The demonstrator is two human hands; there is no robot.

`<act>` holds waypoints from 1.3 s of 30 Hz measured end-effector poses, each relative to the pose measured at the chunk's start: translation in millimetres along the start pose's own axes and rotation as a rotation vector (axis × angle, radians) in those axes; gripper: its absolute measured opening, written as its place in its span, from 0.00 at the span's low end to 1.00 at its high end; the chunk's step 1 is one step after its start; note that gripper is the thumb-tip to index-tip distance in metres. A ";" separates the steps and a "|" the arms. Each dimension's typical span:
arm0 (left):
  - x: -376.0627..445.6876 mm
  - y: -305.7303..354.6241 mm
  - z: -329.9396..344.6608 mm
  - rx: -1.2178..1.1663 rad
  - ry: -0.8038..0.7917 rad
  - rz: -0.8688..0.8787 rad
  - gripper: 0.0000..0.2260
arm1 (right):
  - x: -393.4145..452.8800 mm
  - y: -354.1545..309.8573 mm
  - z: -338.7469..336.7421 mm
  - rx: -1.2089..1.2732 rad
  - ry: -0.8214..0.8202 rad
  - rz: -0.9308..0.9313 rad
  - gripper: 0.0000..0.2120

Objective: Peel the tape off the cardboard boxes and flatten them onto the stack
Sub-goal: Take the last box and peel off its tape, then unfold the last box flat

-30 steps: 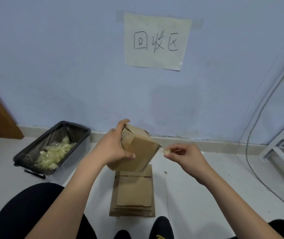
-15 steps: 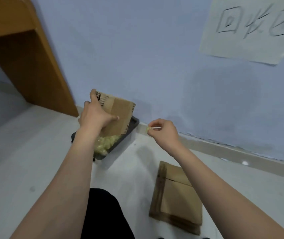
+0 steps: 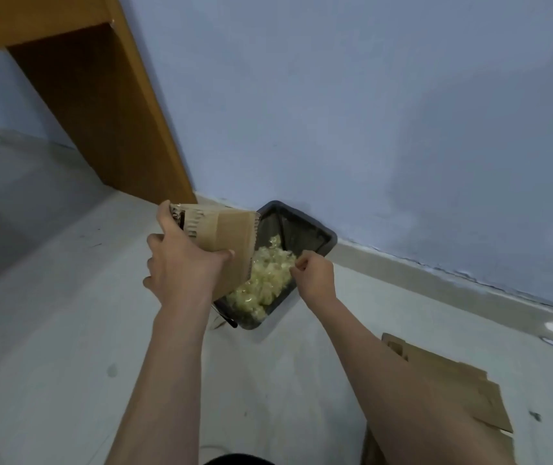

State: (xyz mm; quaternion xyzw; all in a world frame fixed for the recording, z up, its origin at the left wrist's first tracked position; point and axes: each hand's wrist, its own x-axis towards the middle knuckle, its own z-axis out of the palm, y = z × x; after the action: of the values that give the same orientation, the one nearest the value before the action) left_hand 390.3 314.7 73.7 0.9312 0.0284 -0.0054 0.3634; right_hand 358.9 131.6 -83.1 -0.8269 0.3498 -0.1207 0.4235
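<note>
My left hand (image 3: 181,263) grips a small brown cardboard box (image 3: 224,239), held tilted above the left side of a black bin (image 3: 315,234). The bin holds a heap of crumpled yellowish tape (image 3: 265,280). My right hand (image 3: 313,275) hovers over the bin's right part with fingers curled together; whether a scrap of tape is still pinched in them is not visible. A stack of flattened cardboard (image 3: 463,397) lies on the floor at the lower right, partly behind my right forearm.
A wooden desk leg and panel (image 3: 100,112) stands at the upper left against the blue wall (image 3: 369,112). The pale floor (image 3: 50,313) spreads to the left of my arms. A baseboard (image 3: 436,283) runs along the wall behind the bin.
The view has swung left and down toward the bin. My right hand has travelled from beside the box to over the tape heap. My left hand kept the box and moved with it.
</note>
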 end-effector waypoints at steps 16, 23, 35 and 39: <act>4.3 -2.8 9.2 -0.028 -0.059 0.018 0.53 | 23.3 8.0 36.5 -0.482 -0.056 -0.063 0.10; -2.2 5.0 5.4 -0.065 -0.085 0.026 0.54 | 19.0 2.6 17.8 -0.074 0.157 0.176 0.10; -73.3 63.3 -5.3 -0.174 -0.378 0.257 0.51 | -127.8 -80.9 -158.0 0.614 -0.240 0.173 0.26; -125.0 89.1 -13.1 -0.251 -0.565 0.381 0.45 | -176.8 -65.9 -220.8 0.529 -0.166 0.112 0.36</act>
State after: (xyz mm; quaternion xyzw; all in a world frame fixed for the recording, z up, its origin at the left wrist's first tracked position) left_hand 270.5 252.0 147.4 0.8297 -0.2469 -0.1913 0.4627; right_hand 152.4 142.1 120.9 -0.6740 0.3155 -0.1161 0.6579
